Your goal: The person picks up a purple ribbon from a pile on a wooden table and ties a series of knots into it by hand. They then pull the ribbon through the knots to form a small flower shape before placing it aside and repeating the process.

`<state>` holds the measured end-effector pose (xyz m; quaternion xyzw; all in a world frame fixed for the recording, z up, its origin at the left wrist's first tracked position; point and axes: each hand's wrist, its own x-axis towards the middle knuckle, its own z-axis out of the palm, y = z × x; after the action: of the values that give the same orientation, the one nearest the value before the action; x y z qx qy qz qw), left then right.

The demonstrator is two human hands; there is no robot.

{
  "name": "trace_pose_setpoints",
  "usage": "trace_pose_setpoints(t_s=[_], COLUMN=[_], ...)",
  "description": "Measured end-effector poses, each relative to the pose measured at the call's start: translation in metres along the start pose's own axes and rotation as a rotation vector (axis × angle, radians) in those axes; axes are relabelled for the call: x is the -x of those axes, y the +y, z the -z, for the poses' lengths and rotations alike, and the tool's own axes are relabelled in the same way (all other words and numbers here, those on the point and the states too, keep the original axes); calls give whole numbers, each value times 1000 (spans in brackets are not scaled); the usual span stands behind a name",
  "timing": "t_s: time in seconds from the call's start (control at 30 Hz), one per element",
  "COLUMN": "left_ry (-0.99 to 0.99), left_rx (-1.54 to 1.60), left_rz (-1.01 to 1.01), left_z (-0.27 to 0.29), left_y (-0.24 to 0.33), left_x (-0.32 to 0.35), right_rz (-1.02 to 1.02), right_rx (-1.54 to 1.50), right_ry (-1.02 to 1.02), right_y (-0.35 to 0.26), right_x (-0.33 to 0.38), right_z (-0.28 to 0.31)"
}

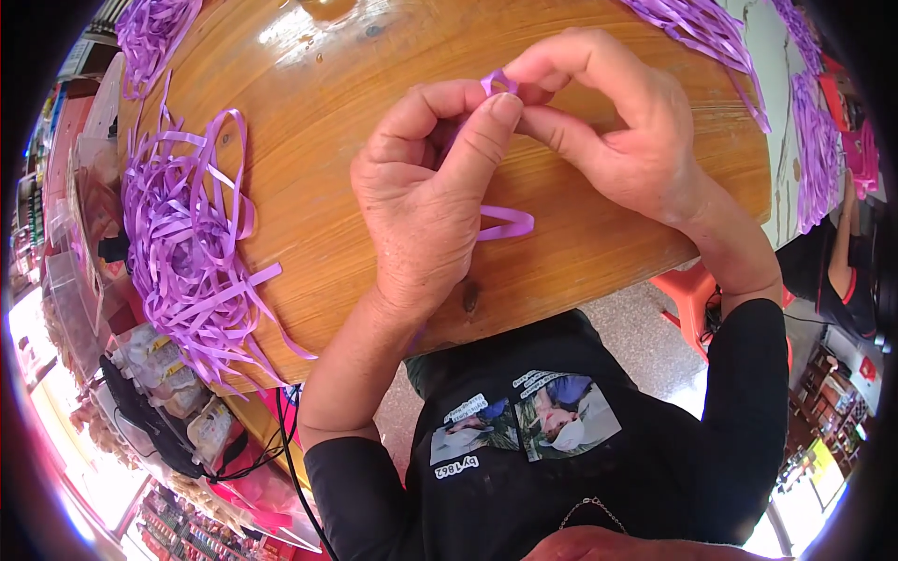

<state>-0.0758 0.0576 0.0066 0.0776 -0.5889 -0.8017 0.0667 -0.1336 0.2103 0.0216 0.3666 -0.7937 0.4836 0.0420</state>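
Over the wooden table (580, 248), both hands meet at a purple ribbon (500, 82) bent into a small loop. My left hand (426, 178) is closed, thumb and forefinger pinching the ribbon just under the loop. My right hand (617, 122) is closed too, its fingertips touching the loop's right side. A folded length of the same ribbon shows below the left hand, by its wrist side. The part of the ribbon inside the left palm is hidden.
A tangled heap of purple ribbons (192, 248) covers the table's left side. More ribbon bundles (716, 42) lie at the far right. Beyond the right edge is a white marbled surface (784, 178) with ribbons. An orange stool (687, 294) stands under the table; another person's arm (842, 243) shows at right.
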Motion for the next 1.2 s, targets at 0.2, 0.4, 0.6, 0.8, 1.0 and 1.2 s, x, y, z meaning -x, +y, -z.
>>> trace_pose_setpoints(t_s=[0.2, 0.4, 0.6, 0.8, 1.0, 1.2], left_ry=[-62, -102, -12, -19, -79, -81], left_rx=[196, 116, -72, -15, -104, -113], left_rz=[194, 216, 156, 214, 296, 206], left_z=[0, 7, 3, 4, 12, 6], left_y=[11, 9, 4, 2, 4, 5], left_x=[0, -2, -3, -7, -11, -11], right_rz=[-70, 225, 357, 417, 456, 431], right_rx=[-240, 171, 319, 327, 388, 409], right_ry=[-174, -191, -150, -133, -129, 11], right_y=[4, 9, -13, -12, -10, 8], right_x=[-4, -5, -13, -13, -18, -14], right_z=[8, 11, 26, 27, 32, 23])
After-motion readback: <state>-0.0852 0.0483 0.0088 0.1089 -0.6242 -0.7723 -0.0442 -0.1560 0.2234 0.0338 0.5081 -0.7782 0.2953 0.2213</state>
